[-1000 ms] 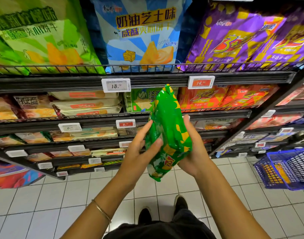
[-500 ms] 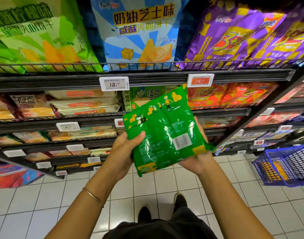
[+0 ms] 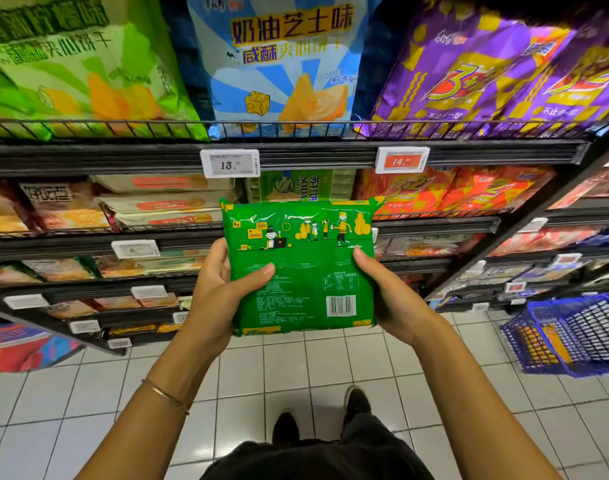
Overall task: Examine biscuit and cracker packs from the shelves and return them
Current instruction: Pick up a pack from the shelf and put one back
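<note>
I hold a green biscuit pack (image 3: 303,258) flat in front of me, its back side facing up with small print, cartoon figures and a barcode. My left hand (image 3: 223,289) grips its left edge, thumb lying across the back. My right hand (image 3: 386,289) grips the right edge, thumb on the pack's face. The pack hovers in front of the second shelf, just below a green soda cracker pack (image 3: 296,185) lying there.
Wire shelves (image 3: 296,157) hold large green, blue and purple bags on top, and orange packs (image 3: 452,188) and beige packs (image 3: 164,202) below. Price tags (image 3: 229,163) hang on the rails. A blue shopping basket (image 3: 569,334) stands on the tiled floor at right.
The pack turned from edge-on to flat, its back now squarely facing me. Both hands shifted to its left and right edges.
</note>
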{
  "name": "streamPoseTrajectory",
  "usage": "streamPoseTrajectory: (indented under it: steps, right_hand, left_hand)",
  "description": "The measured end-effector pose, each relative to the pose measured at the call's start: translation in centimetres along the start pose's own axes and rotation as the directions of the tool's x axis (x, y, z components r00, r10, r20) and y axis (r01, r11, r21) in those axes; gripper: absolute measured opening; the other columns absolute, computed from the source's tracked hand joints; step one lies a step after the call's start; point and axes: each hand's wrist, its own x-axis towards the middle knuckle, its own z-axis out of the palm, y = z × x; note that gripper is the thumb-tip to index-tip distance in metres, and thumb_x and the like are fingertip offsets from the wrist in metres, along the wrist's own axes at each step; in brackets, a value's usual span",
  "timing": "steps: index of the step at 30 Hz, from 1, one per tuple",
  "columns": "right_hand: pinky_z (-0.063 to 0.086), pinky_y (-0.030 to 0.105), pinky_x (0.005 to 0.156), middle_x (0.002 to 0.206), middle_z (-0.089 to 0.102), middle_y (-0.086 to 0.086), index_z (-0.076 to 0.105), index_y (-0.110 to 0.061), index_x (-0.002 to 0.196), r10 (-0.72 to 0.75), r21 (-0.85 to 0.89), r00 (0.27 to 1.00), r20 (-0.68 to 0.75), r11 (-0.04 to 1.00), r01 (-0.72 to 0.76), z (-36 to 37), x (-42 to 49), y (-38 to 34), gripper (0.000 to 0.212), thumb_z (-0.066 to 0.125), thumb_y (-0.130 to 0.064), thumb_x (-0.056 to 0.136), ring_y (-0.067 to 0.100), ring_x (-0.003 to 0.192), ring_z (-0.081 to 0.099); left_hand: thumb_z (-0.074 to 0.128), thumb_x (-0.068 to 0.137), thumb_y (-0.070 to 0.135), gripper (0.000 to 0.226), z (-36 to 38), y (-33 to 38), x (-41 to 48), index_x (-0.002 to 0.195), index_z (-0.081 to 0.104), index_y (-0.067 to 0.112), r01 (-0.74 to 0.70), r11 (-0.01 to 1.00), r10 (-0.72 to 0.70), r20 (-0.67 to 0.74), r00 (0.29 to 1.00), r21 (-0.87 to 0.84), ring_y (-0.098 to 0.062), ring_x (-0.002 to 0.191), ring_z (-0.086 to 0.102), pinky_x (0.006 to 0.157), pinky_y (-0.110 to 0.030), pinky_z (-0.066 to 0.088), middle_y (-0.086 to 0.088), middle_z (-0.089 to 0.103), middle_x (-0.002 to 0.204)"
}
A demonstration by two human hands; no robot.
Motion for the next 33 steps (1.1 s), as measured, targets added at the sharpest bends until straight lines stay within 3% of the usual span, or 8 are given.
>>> streamPoseTrajectory:
  steps: [6, 9, 15, 19, 22, 26, 29, 33]
  right_hand:
    - [0.055, 0.037, 0.100, 0.138, 0.068, 0.007, 0.073, -0.027, 0.128, -0.064, -0.029, 0.995, 0.074, 0.997, 0.066, -1.7, -0.4, 0.8, 0.059, 0.084, -0.055, 0.078, 0.025, 0.129, 0.064]
    - [0.048, 0.044, 0.112, 0.134, 0.070, 0.006, 0.078, -0.028, 0.117, -0.127, -0.065, 0.986, 0.113, 0.989, 0.134, -2.8, -0.8, 1.4, 0.044, 0.088, -0.032, 0.074, 0.026, 0.129, 0.063]
    - [0.038, 0.055, 0.118, 0.137, 0.067, 0.016, 0.066, -0.010, 0.129, -0.138, -0.120, 0.986, 0.092, 0.982, 0.148, -2.7, -1.2, 1.4, 0.060, 0.084, -0.020, 0.073, 0.033, 0.131, 0.061]
    - [0.057, 0.036, 0.093, 0.129, 0.072, 0.004, 0.077, -0.027, 0.122, -0.045, -0.082, 0.974, 0.220, 0.995, 0.065, -1.9, -2.1, -0.7, 0.065, 0.084, -0.067, 0.070, 0.022, 0.117, 0.069]
    - [0.055, 0.045, 0.100, 0.126, 0.070, 0.012, 0.074, -0.019, 0.127, -0.116, 0.059, 0.950, 0.290, 0.993, 0.103, -0.6, -2.3, -1.6, 0.067, 0.076, -0.066, 0.080, 0.030, 0.118, 0.064]
    - [0.040, 0.062, 0.115, 0.132, 0.067, 0.018, 0.053, -0.003, 0.143, -0.060, -0.028, 0.993, 0.104, 0.998, 0.063, 2.2, -0.7, -0.8, 0.081, 0.076, -0.053, 0.083, 0.039, 0.125, 0.059]
    - [0.058, 0.037, 0.080, 0.091, 0.072, -0.002, 0.066, -0.021, 0.119, 0.058, -0.022, 0.996, 0.063, 0.998, -0.057, 4.0, -0.2, -0.4, 0.058, 0.072, -0.065, 0.082, 0.017, 0.080, 0.061]
    - [0.045, 0.026, 0.061, 0.059, 0.049, -0.008, 0.071, -0.034, 0.117, 0.144, 0.094, 0.989, 0.020, 0.985, -0.145, 3.9, 0.6, 0.5, 0.074, 0.078, -0.082, 0.062, 0.009, 0.050, 0.040]
  left_hand:
    - [0.093, 0.063, 0.020, 0.070, -0.9, 0.3, -0.5, 0.126, 0.064, 0.026, -0.126, 0.987, 0.121, 0.047, 0.991, 0.101, -0.027, 0.118, 0.071, 0.088, -0.036, 0.062, -0.007, 0.074, 0.127]
    - [0.096, 0.059, 0.017, 0.074, -1.4, 0.5, -0.7, 0.124, 0.066, 0.036, -0.191, 0.972, 0.176, 0.116, 0.978, 0.139, -0.029, 0.119, 0.070, 0.088, -0.039, 0.063, -0.007, 0.073, 0.128]
    - [0.093, 0.064, 0.009, 0.073, -1.6, 0.8, -0.5, 0.127, 0.065, 0.031, -0.204, 0.973, 0.188, 0.142, 0.972, 0.110, -0.028, 0.117, 0.071, 0.087, -0.038, 0.063, -0.009, 0.073, 0.128]
    - [0.078, 0.079, 0.016, 0.049, -1.1, 1.0, -0.3, 0.128, 0.069, 0.015, 0.127, 0.990, -0.123, 0.060, 0.991, -0.055, -0.032, 0.103, 0.077, 0.077, -0.041, 0.064, -0.015, 0.076, 0.122]
    - [0.074, 0.086, 0.033, 0.052, -1.0, 0.4, -0.7, 0.134, 0.070, 0.012, 0.506, 0.838, -0.471, 0.199, 0.860, -0.204, -0.037, 0.114, 0.072, 0.091, -0.049, 0.058, -0.017, 0.072, 0.129]
    - [0.090, 0.068, 0.031, 0.061, 1.6, -0.6, -1.9, 0.123, 0.073, 0.010, 0.679, 0.625, -0.536, 0.420, 0.732, -0.385, -0.033, 0.090, 0.073, 0.073, -0.040, 0.060, -0.014, 0.072, 0.115]
    - [0.088, 0.068, 0.035, 0.061, 3.7, -0.9, -2.2, 0.120, 0.070, 0.011, 0.742, 0.529, -0.514, 0.539, 0.667, -0.413, -0.026, 0.091, 0.068, 0.073, -0.035, 0.056, -0.010, 0.066, 0.115]
    - [0.075, 0.071, 0.046, 0.055, 4.6, -1.6, -2.1, 0.112, 0.076, 0.008, 0.738, 0.552, -0.544, 0.504, 0.671, -0.388, -0.025, 0.088, 0.071, 0.073, -0.033, 0.056, -0.012, 0.073, 0.110]
